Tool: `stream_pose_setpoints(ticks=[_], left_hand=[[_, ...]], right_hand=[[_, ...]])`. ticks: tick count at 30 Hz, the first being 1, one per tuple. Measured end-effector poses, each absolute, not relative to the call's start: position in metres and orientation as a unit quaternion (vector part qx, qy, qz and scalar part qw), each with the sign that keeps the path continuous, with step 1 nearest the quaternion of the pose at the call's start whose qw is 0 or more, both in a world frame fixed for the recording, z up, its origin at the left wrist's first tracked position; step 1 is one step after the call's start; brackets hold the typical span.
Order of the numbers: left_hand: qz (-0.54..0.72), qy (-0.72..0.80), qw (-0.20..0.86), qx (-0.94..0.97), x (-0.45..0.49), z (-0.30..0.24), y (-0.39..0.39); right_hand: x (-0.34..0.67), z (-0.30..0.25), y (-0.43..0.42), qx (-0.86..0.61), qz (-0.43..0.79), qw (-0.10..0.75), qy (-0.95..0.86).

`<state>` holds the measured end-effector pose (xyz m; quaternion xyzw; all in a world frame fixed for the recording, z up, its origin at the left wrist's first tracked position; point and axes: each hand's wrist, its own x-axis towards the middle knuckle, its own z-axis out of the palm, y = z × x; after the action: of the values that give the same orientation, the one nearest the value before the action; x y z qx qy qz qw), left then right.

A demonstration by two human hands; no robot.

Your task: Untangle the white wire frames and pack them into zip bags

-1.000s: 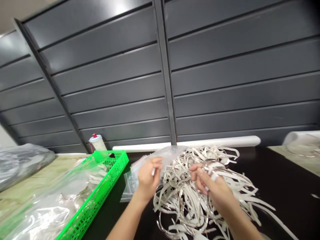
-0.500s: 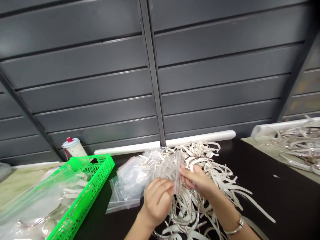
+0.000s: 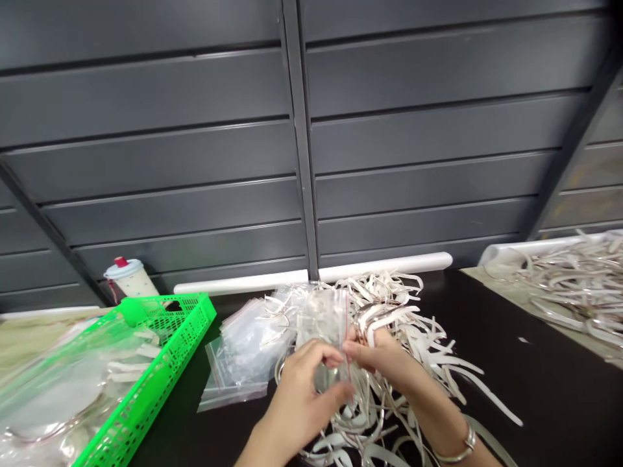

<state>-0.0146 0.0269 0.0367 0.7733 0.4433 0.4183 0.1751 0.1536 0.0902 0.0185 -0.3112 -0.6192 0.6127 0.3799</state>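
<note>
Bench, dark-topped: tangled heap of white strips at centre, green plastic crate at 9 o'clock from it, stacked zip bags just beside it at 9 o'clock. Left hand and right hand over the heap; fingers of both clenched on clear zip bag, held upright above the heap's centre.

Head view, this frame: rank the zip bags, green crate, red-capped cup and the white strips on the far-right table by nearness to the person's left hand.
From the left hand, nearest first:
1. Zip bags, just left of it.
2. Green crate, farther left.
3. Red-capped cup, beyond the crate, back left.
4. White strips, far right, on the other table.
</note>
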Motion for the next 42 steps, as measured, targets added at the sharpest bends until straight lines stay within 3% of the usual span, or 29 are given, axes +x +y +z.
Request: stream_pose_setpoints(ticks=[11, 17, 23, 26, 33, 38, 42], left_hand=[[0.386, 0.497, 0.343, 0.697, -0.023, 0.027, 0.033], [0.398, 0.475, 0.345, 0.705, -0.028, 0.033, 0.033], [0.49, 0.518, 0.166, 0.681, -0.039, 0.036, 0.036], [0.468, 0.531, 0.065, 0.703, -0.04, 0.037, 0.033], [0.418, 0.485, -0.005, 0.768, -0.034, 0.047, 0.025], [0.442, 0.491, -0.094, 0.745, -0.035, 0.047, 0.022], [0.438, 0.51, -0.151, 0.725, -0.033, 0.04, 0.022]], right_hand=[[0.139, 0.009, 0.067, -0.229, 0.578, 0.332, -0.709], [0.144, 0.02, 0.069, -0.228, 0.637, 0.305, -0.671], [0.163, 0.033, 0.079, -0.321, 0.543, 0.36, -0.687], [0.166, 0.031, 0.078, -0.342, 0.499, 0.358, -0.711], [0.151, 0.03, 0.069, -0.335, 0.413, 0.328, -0.781], [0.157, 0.032, 0.073, -0.344, 0.466, 0.436, -0.689], [0.162, 0.038, 0.057, -0.235, 0.565, 0.53, -0.586]])
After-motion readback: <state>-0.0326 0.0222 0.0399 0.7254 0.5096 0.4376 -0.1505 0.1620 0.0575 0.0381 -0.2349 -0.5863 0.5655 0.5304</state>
